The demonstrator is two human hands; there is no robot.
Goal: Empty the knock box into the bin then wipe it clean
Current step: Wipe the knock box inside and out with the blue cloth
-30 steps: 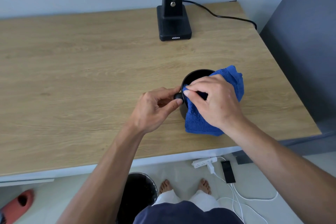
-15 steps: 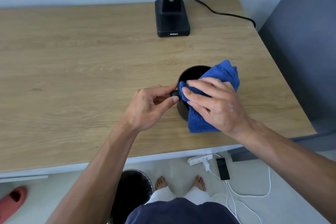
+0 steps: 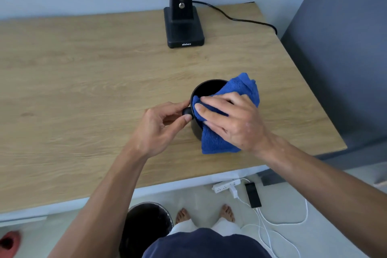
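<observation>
A round black knock box (image 3: pixel 206 89) stands upright on the wooden table (image 3: pixel 88 81), right of centre. My left hand (image 3: pixel 162 128) pinches the black knob on its left side. A folded blue cloth (image 3: pixel 234 94) lies over the box's near rim and hangs down its front. My right hand (image 3: pixel 230 119) lies flat on the cloth with fingers extended, pressing it onto the rim. The far part of the box's dark inside shows; the rest is hidden under cloth and hand. A black bin (image 3: pixel 146 226) stands on the floor below the table edge.
A black coffee grinder (image 3: pixel 182 12) stands at the table's back edge, its cable (image 3: pixel 240 20) trailing right. A grey wall panel (image 3: pixel 345 48) borders the table's right side. On the floor lie a power strip (image 3: pixel 226 185), a phone (image 3: pixel 253 194), white cables and a red slipper (image 3: pixel 9 242).
My right hand has flattened from a curled grip to spread fingers and slid the cloth along the rim. The left hand keeps hold of the knob.
</observation>
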